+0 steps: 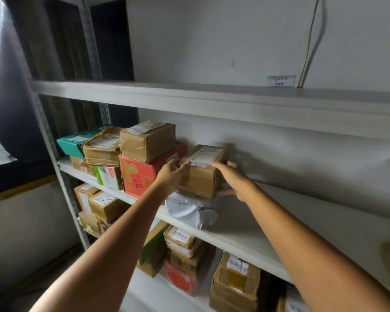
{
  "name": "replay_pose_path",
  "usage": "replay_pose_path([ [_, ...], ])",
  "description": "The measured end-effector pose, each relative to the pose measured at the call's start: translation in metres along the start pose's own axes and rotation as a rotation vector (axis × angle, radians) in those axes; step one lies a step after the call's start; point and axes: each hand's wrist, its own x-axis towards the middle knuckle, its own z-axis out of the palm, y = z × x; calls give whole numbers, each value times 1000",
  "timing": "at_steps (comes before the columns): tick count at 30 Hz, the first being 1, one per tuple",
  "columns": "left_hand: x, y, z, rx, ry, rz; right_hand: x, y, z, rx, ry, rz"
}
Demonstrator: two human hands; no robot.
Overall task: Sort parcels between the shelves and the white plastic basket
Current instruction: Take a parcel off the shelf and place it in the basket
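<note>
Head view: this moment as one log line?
left hand: touching cardboard box, left side | right hand: right side | box: atop grey bag, middle shelf

free: middle shelf (pixel 302 221) right half | blocked: parcel stack (pixel 144 158) left
</note>
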Motion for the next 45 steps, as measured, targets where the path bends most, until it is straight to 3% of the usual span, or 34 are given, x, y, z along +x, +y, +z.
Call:
replay_pose_path([
  [4,-24,10,-5,-41,-29,50,-13,-2,5,-9,-6,-68],
  [11,-87,15,-16,-163,-84,123,-69,6,24,-34,101,-346],
  [21,-175,-7,-31,-268,-140,96,-161,35,37,-28,75,-351],
  [26,-206,-18,-66,-281,-70,23,-191,44,62,-68,5,-334],
  [36,-299,-62,-204,-198,338,-35,-209,52,225,-163,-414,-461],
  [45,-427,-106,-273,-26,969,-125,-258,78,382,-95,-1020,-486],
])
